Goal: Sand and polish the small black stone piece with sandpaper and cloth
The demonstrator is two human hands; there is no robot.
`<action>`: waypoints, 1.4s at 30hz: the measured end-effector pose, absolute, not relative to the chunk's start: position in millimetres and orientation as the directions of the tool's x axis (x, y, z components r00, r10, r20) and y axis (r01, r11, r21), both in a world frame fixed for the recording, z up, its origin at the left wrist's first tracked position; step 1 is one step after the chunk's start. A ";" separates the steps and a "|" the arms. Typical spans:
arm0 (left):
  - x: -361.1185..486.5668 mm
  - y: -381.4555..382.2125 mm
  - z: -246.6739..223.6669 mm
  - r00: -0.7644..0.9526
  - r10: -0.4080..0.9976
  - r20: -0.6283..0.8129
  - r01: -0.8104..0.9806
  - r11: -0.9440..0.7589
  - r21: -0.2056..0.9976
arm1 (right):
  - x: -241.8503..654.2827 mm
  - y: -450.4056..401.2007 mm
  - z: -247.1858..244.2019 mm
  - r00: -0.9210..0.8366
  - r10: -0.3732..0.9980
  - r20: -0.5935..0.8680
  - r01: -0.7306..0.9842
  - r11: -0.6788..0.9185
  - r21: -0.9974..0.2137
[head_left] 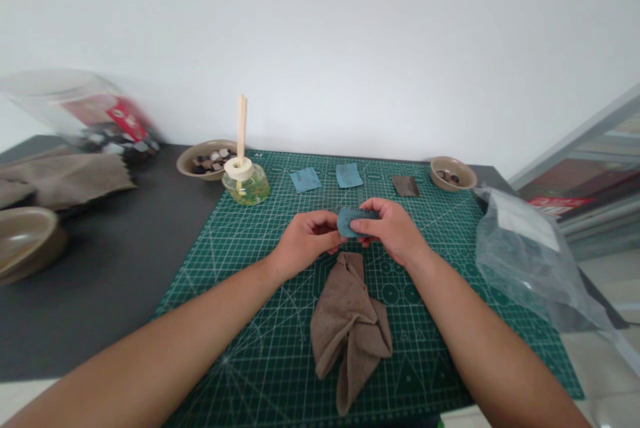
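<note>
The person's bare forearms (165, 355) reach in from the bottom of the view, over a green cutting mat (240, 321). Both hands are half closed and meet above the mat. The left hand (305, 240) curls its fingers against one end of a folded piece of blue-grey sandpaper (356, 221), and the right hand (389, 231) pinches the other end, so the piece is held between them. Just below the hands lies a crumpled brown cloth (350, 331). Beyond them, two flat blue sandpaper squares (326, 178) and a dark strip (405, 185) lie on the mat, with a clear plastic bag (525, 261) to the right.
</note>
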State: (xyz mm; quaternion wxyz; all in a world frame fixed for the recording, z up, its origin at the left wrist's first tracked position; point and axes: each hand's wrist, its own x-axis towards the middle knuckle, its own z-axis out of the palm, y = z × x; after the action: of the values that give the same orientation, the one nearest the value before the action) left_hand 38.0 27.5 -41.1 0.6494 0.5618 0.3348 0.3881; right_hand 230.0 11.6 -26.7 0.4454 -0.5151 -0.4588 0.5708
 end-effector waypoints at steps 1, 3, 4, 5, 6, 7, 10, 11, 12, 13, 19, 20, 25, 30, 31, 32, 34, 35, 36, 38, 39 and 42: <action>37.8 27.5 -40.9 0.469 0.883 0.008 -0.140 0.066 0.988 | 230.5 12.0 -27.2 -0.067 0.982 -0.178 -0.041 -0.181 -0.983; 37.5 27.5 -41.1 0.462 0.887 0.014 -0.160 0.067 0.985 | 231.2 12.6 -27.9 -0.058 0.983 -0.177 -0.053 -0.180 -0.982; 37.3 27.5 -41.3 0.464 0.886 0.014 -0.166 0.071 0.984 | 231.4 12.8 -28.1 -0.055 0.983 -0.177 -0.058 -0.180 -0.982; 37.0 27.5 -41.7 0.468 0.884 0.011 -0.168 0.077 0.983 | 231.5 12.9 -28.1 -0.054 0.983 -0.178 -0.064 -0.181 -0.981; 36.8 27.4 -42.0 0.473 0.881 0.008 -0.170 0.083 0.982 | 231.6 13.0 -28.0 -0.054 0.982 -0.179 -0.070 -0.183 -0.981; 36.6 27.4 -42.4 0.479 0.878 0.004 -0.170 0.088 0.981 | 231.6 13.0 -27.8 -0.055 0.982 -0.181 -0.076 -0.185 -0.980; 36.4 27.2 -43.3 0.486 0.874 -0.001 -0.172 0.097 0.980 | 231.7 12.9 -26.8 -0.061 0.980 -0.189 -0.099 -0.194 -0.976; 36.5 27.2 -43.5 0.485 0.875 0.000 -0.173 0.096 0.980 | 231.8 12.8 -26.3 -0.061 0.979 -0.192 -0.108 -0.198 -0.974; 36.6 27.2 -43.6 0.482 0.876 0.001 -0.173 0.094 0.980 | 231.9 12.8 -25.9 -0.062 0.979 -0.196 -0.117 -0.202 -0.972; 36.6 27.3 -43.6 0.479 0.878 0.003 -0.173 0.091 0.981 | 232.1 12.8 -25.5 -0.061 0.978 -0.200 -0.126 -0.206 -0.970; 36.2 28.4 -42.8 0.472 0.881 0.019 -0.145 0.057 0.988 | 232.5 12.9 -24.3 -0.052 0.975 -0.215 -0.159 -0.221 -0.962; 35.9 28.5 -43.0 0.471 0.882 0.022 -0.136 0.048 0.990 | 232.5 13.0 -24.2 -0.052 0.975 -0.216 -0.163 -0.222 -0.961; 34.3 29.9 -46.6 0.461 0.886 0.043 -0.086 -0.003 0.996 | 232.4 13.4 -23.7 -0.053 0.973 -0.223 -0.177 -0.229 -0.957; 33.2 31.2 -49.4 0.460 0.887 0.046 -0.054 -0.024 0.998 | 233.0 13.5 -23.8 -0.054 0.973 -0.224 -0.186 -0.230 -0.955; 33.1 31.3 -49.5 0.460 0.887 0.044 -0.051 -0.024 0.998 | 233.1 13.5 -23.9 -0.054 0.973 -0.224 -0.187 -0.230 -0.955; 33.1 31.3 -49.4 0.460 0.887 0.041 -0.048 -0.021 0.999 | 233.2 13.4 -24.0 -0.054 0.973 -0.223 -0.187 -0.230 -0.955; 33.3 31.0 -49.1 0.458 0.888 0.034 -0.049 -0.013 0.999 | 233.2 13.3 -24.2 -0.054 0.973 -0.223 -0.188 -0.229 -0.955; 33.5 30.7 -48.9 0.458 0.889 0.030 -0.050 -0.007 0.999 | 233.1 13.3 -24.3 -0.053 0.973 -0.224 -0.189 -0.230 -0.955; 33.8 30.3 -48.6 0.458 0.888 0.025 -0.053 -0.001 0.999 | 232.9 13.2 -24.4 -0.051 0.973 -0.224 -0.189 -0.230 -0.955; 34.5 29.4 -47.8 0.460 0.888 0.016 -0.060 0.013 0.998 | 232.6 13.0 -24.5 -0.050 0.973 -0.225 -0.189 -0.230 -0.955; 34.8 28.9 -47.3 0.461 0.887 0.011 -0.064 0.020 0.998 | 232.4 12.9 -24.5 -0.051 0.973 -0.225 -0.188 -0.230 -0.955; 35.3 28.2 -46.4 0.460 0.888 0.000 -0.074 0.038 0.997 | 231.9 12.4 -24.1 -0.060 0.973 -0.222 -0.186 -0.230 -0.955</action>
State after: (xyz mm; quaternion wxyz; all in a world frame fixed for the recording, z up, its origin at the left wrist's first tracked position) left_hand 35.3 28.2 -46.4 0.6287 0.5783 0.3519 0.3826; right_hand 231.9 12.4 -24.1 0.4757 -0.4939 -0.3987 0.6090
